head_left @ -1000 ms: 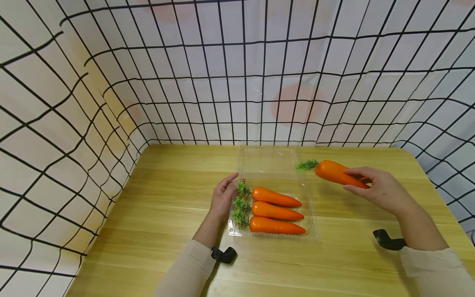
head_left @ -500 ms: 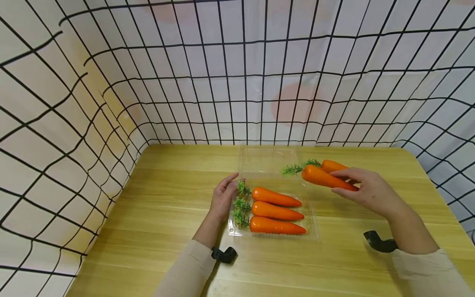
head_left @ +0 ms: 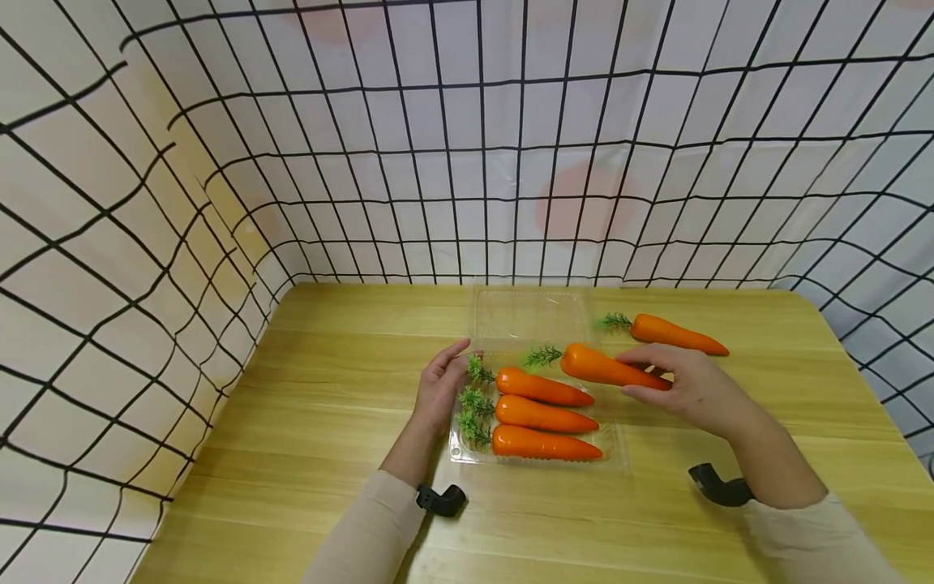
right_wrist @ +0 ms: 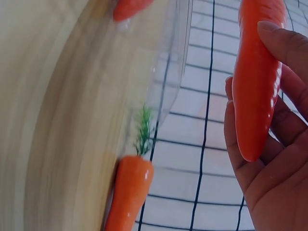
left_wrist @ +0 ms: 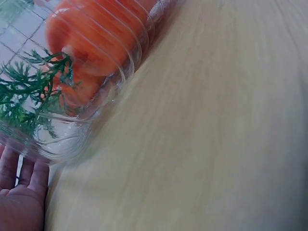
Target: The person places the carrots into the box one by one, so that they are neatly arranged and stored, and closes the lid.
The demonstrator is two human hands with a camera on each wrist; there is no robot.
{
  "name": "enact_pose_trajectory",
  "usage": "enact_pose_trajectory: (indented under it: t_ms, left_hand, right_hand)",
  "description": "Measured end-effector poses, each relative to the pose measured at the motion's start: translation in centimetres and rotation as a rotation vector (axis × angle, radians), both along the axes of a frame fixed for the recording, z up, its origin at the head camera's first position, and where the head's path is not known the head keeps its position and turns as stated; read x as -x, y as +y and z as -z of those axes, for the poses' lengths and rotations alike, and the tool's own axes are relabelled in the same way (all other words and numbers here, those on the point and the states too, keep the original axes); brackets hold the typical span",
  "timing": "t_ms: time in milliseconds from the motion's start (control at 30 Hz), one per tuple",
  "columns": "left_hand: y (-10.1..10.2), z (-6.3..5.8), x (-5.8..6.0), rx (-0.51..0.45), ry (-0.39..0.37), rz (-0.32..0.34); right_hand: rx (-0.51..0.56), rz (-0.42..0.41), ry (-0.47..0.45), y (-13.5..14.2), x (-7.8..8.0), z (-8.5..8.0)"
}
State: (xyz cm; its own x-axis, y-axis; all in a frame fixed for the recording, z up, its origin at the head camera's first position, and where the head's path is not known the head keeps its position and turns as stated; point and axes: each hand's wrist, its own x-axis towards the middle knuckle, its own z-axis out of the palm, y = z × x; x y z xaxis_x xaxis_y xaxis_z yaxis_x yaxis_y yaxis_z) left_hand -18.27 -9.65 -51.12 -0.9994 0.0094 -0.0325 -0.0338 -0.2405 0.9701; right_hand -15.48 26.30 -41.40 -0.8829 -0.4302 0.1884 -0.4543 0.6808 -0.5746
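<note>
My right hand (head_left: pixel 689 388) pinches a carrot (head_left: pixel 600 367) by its narrow end, thumb on one side and fingers on the other. The carrot's green top points left, over the back of a clear plastic container (head_left: pixel 616 454). Inside the container three carrots (head_left: pixel 546 414) lie in a row, leafy ends to the left. My left hand (head_left: pixel 438 388) rests at the container's left side with fingers extended; in the left wrist view its fingers (left_wrist: pixel 38 175) touch the clear wall. A loose carrot (head_left: pixel 679 333) lies on the table behind my right hand.
The container's hinged lid (head_left: pixel 529 315) lies open toward the back of the wooden table (head_left: pixel 328 389). A black wire grid (head_left: pixel 518 154) with pale cloth behind it encloses the back and sides. Each wrist wears a black mount (head_left: pixel 442 500).
My right hand has carried its carrot left and toward me, from beside the loose carrot to the container's back right. The left hand and the three carrots have stayed put.
</note>
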Motion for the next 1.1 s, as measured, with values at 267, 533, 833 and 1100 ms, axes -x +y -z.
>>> enact_pose_trajectory:
  t_ms: [267, 533, 833, 1100]
  left_hand:
    - [0.0, 0.0, 0.0, 0.014, -0.021, -0.008]
    - [0.0, -0.1, 0.1, 0.001, -0.031, -0.014]
    - [0.0, 0.1, 0.1, -0.011, -0.028, -0.021]
    - [0.0, 0.0, 0.0, 0.03, -0.034, -0.018]
  right_hand:
    - [-0.009, -0.056, -0.006, -2.3, -0.3, 0.6]
    - [0.011, -0.14, -0.013, -4.5, -0.7, 1.1]
    - [0.009, -0.157, -0.092, -6.0, -1.1, 2.0]
    - [-0.04, -0.185, -0.093, -7.1, -1.2, 2.3]
